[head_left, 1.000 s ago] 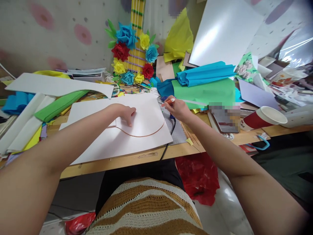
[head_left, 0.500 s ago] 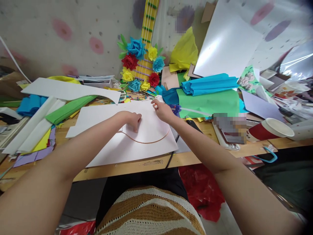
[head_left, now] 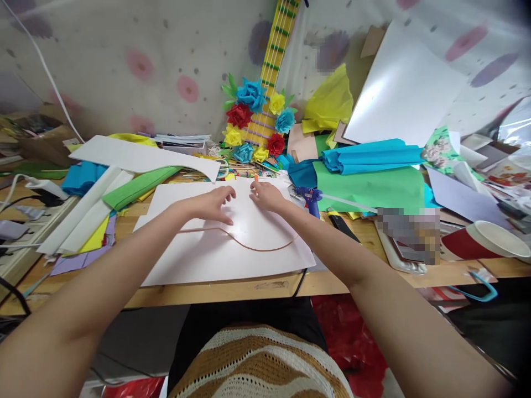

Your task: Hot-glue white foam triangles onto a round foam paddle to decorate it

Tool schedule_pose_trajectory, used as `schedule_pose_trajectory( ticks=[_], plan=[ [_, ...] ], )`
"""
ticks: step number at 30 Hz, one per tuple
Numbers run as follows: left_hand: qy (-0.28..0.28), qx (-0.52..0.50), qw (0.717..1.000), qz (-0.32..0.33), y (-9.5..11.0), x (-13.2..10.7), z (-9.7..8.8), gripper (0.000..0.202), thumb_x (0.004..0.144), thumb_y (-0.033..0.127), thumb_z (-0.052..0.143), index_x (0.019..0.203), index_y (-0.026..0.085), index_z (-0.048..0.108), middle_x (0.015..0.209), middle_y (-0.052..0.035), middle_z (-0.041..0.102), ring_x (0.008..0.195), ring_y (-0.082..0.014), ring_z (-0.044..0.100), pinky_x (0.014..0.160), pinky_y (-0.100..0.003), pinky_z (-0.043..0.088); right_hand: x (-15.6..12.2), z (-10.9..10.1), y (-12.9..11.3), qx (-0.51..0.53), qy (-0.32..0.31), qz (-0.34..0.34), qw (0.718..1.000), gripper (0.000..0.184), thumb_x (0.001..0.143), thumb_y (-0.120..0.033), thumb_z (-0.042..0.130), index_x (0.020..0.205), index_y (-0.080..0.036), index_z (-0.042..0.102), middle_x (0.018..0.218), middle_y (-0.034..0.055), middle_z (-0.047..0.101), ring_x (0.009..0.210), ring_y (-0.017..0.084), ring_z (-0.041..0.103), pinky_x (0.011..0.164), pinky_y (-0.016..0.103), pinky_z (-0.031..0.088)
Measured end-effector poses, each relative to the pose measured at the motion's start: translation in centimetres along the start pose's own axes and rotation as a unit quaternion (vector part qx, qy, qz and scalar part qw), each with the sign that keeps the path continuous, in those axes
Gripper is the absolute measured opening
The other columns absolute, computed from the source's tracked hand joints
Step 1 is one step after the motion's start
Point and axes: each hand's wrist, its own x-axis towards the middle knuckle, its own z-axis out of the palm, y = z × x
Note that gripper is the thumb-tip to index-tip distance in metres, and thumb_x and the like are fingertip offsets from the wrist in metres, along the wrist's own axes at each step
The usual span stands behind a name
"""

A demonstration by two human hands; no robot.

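A large white board (head_left: pixel 194 260) lies flat before me, with a brown line (head_left: pixel 261 250) running straight and then curving round on it. Over its middle is my left hand (head_left: pixel 213 204), fingers spread and curled a little, holding nothing. My right hand (head_left: pixel 267 196) rests near the board's far edge, closed round a small orange-ended tool (head_left: pixel 256 179); most of that tool is hidden by my fingers. Just right of this hand stands a blue-purple glue gun (head_left: pixel 309 199) with a clear glue stick in its back.
Behind the board, a yellow paper guitar (head_left: pixel 276 55) with paper flowers leans on the wall. Blue crepe paper (head_left: pixel 373 155) and green paper (head_left: pixel 365 188) lie right, near a black-and-yellow cutter (head_left: pixel 342 225) and a red-white cup (head_left: pixel 483 240). A power strip (head_left: pixel 31 240) is at left.
My left hand has lifted its pointing finger from the board and spread its fingers. My right hand has shifted slightly, still holding the orange-ended tool. The view has turned left.
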Motion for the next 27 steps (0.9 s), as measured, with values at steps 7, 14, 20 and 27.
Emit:
schedule_pose_trajectory(
  ticks=[7,14,20,27],
  plan=[
    [-0.058,0.135,0.983,-0.111,-2.4,-2.9,-0.6,0.086,0.055,0.042,0.072,0.132,0.019,0.042,0.13,-0.0153,0.051,0.12,-0.0335,0.05,0.095,-0.043,0.043,-0.1,0.1,0.0,0.005,0.008,-0.001,1.0,0.033,0.09,-0.028,0.046,0.12,-0.015,0.053,0.12,0.0154,0.064,0.113,0.03,0.055,0.096,0.043,0.042],
    [-0.013,0.154,0.985,-0.078,-0.7,-3.8,-2.1,0.058,0.064,0.023,0.062,0.12,0.017,0.053,0.114,-0.0111,0.062,0.103,-0.0294,0.06,0.084,-0.036,0.048,0.2,0.0,-0.4,0.036,0.055,0.012,0.998,0.035,0.088,-0.026,0.049,0.121,-0.013,0.051,0.115,0.0174,0.066,0.111,0.032,0.056,0.096,0.046,0.042],
    [0.062,0.246,0.966,-0.06,0.1,-4.1,-8.5,0.058,0.06,0.012,0.059,0.117,0.018,0.055,0.113,-0.0068,0.061,0.114,-0.0281,0.054,0.094,-0.038,0.045,1.2,-2.1,-0.8,0.183,0.173,0.011,0.968,0.028,0.087,-0.03,0.046,0.113,-0.018,0.05,0.113,0.0145,0.063,0.102,0.031,0.058,0.093,0.048,0.043],
    [0.343,0.265,0.901,0.004,0.0,-3.3,-12.3,0.057,0.072,-0.001,0.049,0.126,0.014,0.05,0.142,-0.0088,0.046,0.137,-0.0246,0.033,0.115,-0.046,0.026,3.8,-3.5,0.3,0.45,0.25,0.099,0.852,0.019,0.08,-0.035,0.056,0.093,-0.024,0.047,0.098,0.0042,0.059,0.096,0.023,0.055,0.088,0.042,0.046]
  ],
)
